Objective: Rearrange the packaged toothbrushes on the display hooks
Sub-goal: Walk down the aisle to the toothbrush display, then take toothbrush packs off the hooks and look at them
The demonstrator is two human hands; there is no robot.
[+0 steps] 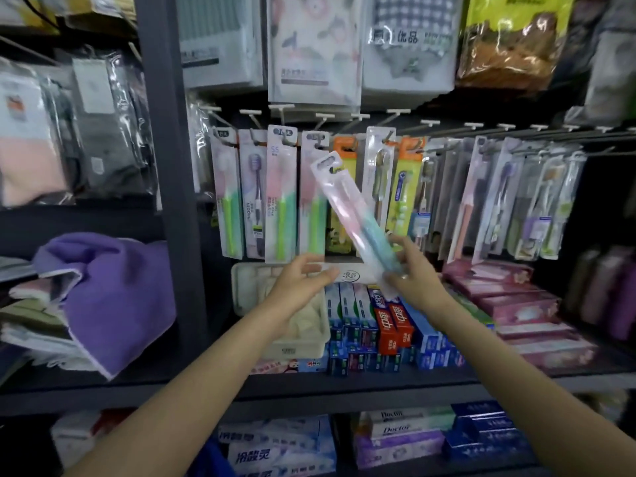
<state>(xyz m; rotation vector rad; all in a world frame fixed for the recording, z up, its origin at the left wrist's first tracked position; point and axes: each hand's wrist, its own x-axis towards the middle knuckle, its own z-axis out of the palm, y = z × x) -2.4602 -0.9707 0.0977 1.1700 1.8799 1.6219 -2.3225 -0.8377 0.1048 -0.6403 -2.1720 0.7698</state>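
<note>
At nine o'clock a purple towel (113,297), soft and fleecy, slumps over a stack of folded cloths on a dark shelf. Just right of it stands a dark metal upright (165,166).

The left hand (303,284) reaches up from seven o'clock on a bare forearm, palm turned toward the shelf, fingers straight and loosely spread, holding nothing. It hovers in front of a pale plastic tray (247,294) with rounded corners.

Above, at twelve o'clock, a row of hanging toothbrush packs (280,194) fills the white-tipped wire hooks (323,116): long flat cards under clear glossy blisters, pink and green at the left, orange and yellow near the middle, greyer and lilac toward two o'clock.

At the centre, the held toothbrush pack (354,215) is off the hooks, tilted with its punched hang-tab toward eleven o'clock and its base toward five o'clock. It is a slim clear blister over a white card, pink fading to teal.

The right hand (413,273) comes in from five o'clock, forearm bare, fingers and thumb curled round the lower end of that pack.

Below both hands, toothpaste boxes (389,325) in blue, white and red stand upright in rows. At three o'clock, pink boxes (516,301) lie flat in stacks.
</note>
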